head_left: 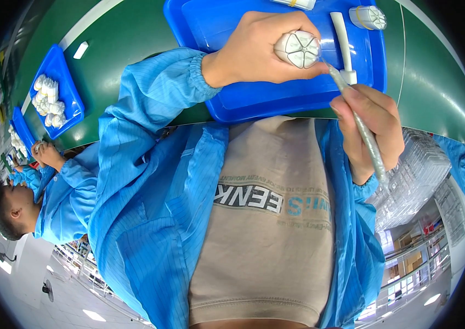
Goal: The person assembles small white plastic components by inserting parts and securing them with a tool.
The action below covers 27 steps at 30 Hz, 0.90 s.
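My left hand point(257, 52) is closed around a round bundle point(301, 49) of white wedge-shaped pieces, its segmented end facing up. In my right hand point(378, 126) is a slim pen-like tool point(368, 134) with a cloudy wrapped shaft. Its tip is close to the bundle's edge and my left thumb; I cannot tell whether it touches. Both hands are over or beside a blue tray point(268, 101). Lying in the tray are a long white strip point(342, 41), a short white piece point(348, 77) and a banded white bundle point(368, 17). Another banded bundle point(298, 3) is cut off at the top.
The green table point(120, 74) bears a small white block point(81, 50). Farther left, a second blue tray point(72, 109) holds several white bundles point(51, 101). A co-worker point(60, 203) in blue sits there, hands at the table edge. Plastic-wrapped stacks point(416, 175) stand to my right.
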### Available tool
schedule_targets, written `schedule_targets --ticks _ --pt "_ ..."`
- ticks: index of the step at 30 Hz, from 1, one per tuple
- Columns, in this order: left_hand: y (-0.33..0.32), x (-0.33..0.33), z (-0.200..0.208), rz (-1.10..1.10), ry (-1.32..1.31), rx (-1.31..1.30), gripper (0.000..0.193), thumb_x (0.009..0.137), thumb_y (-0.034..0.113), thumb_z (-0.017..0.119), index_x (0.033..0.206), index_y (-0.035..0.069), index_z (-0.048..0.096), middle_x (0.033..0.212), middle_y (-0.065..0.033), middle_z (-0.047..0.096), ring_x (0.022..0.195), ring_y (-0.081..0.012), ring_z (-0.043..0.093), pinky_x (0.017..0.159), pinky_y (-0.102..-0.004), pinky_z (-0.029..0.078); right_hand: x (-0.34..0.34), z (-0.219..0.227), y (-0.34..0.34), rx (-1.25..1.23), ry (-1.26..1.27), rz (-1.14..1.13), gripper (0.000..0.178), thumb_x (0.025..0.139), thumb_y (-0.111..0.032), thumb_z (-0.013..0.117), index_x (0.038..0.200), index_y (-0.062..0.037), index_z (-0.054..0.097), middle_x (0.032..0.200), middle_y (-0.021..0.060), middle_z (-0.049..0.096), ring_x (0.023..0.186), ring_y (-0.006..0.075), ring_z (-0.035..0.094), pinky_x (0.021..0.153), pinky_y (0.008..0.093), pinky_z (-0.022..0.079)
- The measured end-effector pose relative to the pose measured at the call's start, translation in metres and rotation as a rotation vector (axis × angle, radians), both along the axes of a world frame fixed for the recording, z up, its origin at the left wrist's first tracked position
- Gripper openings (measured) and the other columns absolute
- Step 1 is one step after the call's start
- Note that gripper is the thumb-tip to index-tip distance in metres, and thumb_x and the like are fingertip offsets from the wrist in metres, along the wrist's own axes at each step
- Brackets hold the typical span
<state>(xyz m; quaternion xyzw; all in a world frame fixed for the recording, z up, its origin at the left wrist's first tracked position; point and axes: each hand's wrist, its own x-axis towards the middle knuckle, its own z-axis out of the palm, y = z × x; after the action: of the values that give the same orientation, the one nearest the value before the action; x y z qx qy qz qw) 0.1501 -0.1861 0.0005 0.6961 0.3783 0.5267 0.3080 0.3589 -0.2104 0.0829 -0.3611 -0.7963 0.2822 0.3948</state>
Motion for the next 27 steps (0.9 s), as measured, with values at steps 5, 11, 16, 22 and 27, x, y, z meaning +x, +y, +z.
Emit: schedule_targets --ticks 5,11,16,22,27 --pt "-0.001 0.002 -0.003 -0.03 -0.002 0.014 0.036 0.072 0.028 0.09 0.095 0.01 0.068 0.081 -0.0061 0.071 0.07 -0.0219 0.071 0.06 -0.0287 0.056 -0.012 0.004 0.009 0.146 -0.101 0.047 0.033 0.07 -0.002 0.088 0.097 -0.0025 0.07 0.091 0.0112 0.07 0.075 0.0207 0.07 0.063 0.0287 0.056" --pt "-0.004 0.0 -0.004 -0.062 0.013 0.022 0.036 0.071 0.026 0.09 0.095 0.011 0.068 0.081 -0.0064 0.07 0.07 -0.0229 0.071 0.059 -0.0291 0.055 -0.013 0.02 0.011 -0.006 -0.139 0.099 0.031 0.07 -0.001 0.087 0.096 -0.003 0.07 0.088 0.0117 0.069 0.074 0.021 0.07 0.064 0.0276 0.055" --pt "-0.003 0.003 0.001 -0.023 0.037 0.075 0.038 0.07 0.03 0.092 0.093 0.011 0.068 0.079 -0.0054 0.069 0.068 -0.0211 0.07 0.058 -0.0276 0.055 -0.001 0.024 0.01 -0.049 -0.053 0.116 0.032 0.07 -0.001 0.088 0.096 -0.0005 0.07 0.088 0.0136 0.07 0.075 0.0215 0.07 0.064 0.0267 0.055" --pt "0.001 0.003 0.002 -0.004 0.001 0.095 0.04 0.069 0.033 0.093 0.09 0.01 0.068 0.078 -0.0049 0.069 0.067 -0.0193 0.07 0.057 -0.0262 0.055 0.012 0.022 0.009 -0.058 0.092 0.094 0.037 0.068 -0.002 0.091 0.097 0.0017 0.069 0.09 0.0167 0.072 0.075 0.0213 0.071 0.063 0.0264 0.055" --pt "0.001 0.003 0.001 -0.057 0.001 0.067 0.041 0.07 0.032 0.093 0.092 0.01 0.068 0.079 -0.0055 0.07 0.069 -0.0196 0.071 0.058 -0.0262 0.055 0.005 0.016 0.011 0.02 0.05 0.087 0.036 0.068 -0.001 0.09 0.097 0.0012 0.07 0.092 0.0159 0.071 0.074 0.0201 0.07 0.063 0.0266 0.055"
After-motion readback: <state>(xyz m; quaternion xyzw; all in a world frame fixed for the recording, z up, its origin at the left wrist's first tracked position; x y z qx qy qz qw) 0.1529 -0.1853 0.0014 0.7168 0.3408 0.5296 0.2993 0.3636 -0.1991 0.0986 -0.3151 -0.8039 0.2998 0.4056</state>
